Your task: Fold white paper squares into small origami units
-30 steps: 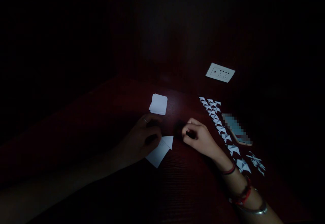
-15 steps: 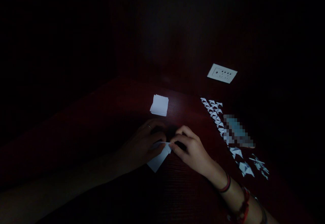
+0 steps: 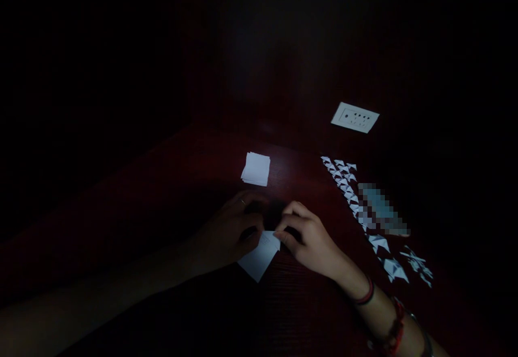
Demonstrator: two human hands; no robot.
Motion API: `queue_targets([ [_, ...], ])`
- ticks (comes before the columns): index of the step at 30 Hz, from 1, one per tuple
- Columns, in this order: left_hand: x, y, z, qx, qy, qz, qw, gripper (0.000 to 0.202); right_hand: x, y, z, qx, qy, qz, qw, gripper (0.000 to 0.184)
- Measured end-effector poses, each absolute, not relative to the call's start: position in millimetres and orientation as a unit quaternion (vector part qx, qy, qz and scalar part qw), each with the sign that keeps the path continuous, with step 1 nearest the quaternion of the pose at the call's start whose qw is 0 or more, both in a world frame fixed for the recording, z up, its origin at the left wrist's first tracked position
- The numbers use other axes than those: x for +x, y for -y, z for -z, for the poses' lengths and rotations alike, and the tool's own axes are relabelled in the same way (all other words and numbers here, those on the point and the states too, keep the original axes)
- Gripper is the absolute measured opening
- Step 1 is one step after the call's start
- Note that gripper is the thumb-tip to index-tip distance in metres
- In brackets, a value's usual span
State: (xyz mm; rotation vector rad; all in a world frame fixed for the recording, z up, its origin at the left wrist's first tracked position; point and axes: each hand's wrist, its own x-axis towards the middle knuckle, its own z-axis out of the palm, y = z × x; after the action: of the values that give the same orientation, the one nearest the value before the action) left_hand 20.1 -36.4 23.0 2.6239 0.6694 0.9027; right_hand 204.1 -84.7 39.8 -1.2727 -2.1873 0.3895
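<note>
Low centre of frame, white paper sheet (image 3: 259,262) on table (image 3: 293,169); right hand (image 3: 313,242) pinching its upper right corner; left hand (image 3: 230,234) half-curled over its upper left edge, grip unclear; paper stack (image 3: 256,169) above, mid-frame.

White socket plate (image 3: 355,118) right of centre, on dim wall (image 3: 259,71); one round dark spot, several slots. Below it, right: flat oblong object (image 3: 382,208), bluish, pixelated. Table (image 3: 293,165) dark red, wood-grained, centre.
</note>
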Motion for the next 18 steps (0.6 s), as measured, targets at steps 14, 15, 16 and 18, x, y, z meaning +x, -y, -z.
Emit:
queue_targets([
  [14, 14.2, 22.3, -14.5, 0.917, -0.283, -0.281, -0.001, 0.016, 224.4, 64.7, -18.1, -0.602, 0.740, -0.113, 0.278, 0.016],
  [15, 15.3, 26.2, -16.2, 0.924, -0.276, -0.262, -0.012, 0.016, 224.0, 63.9, -15.9, -0.613, 0.737, -0.096, 0.267, 0.018],
  [16, 16.5, 30.4, -17.3, 0.936, -0.259, -0.237, -0.017, 0.015, 223.5, 63.6, -14.5, -0.621, 0.736, -0.079, 0.256, 0.019],
  [18, 18.3, 38.0, -17.2, 0.950, -0.237, -0.200, -0.020, 0.016, 222.5, 64.4, -14.5, -0.631, 0.739, -0.050, 0.231, 0.020],
])
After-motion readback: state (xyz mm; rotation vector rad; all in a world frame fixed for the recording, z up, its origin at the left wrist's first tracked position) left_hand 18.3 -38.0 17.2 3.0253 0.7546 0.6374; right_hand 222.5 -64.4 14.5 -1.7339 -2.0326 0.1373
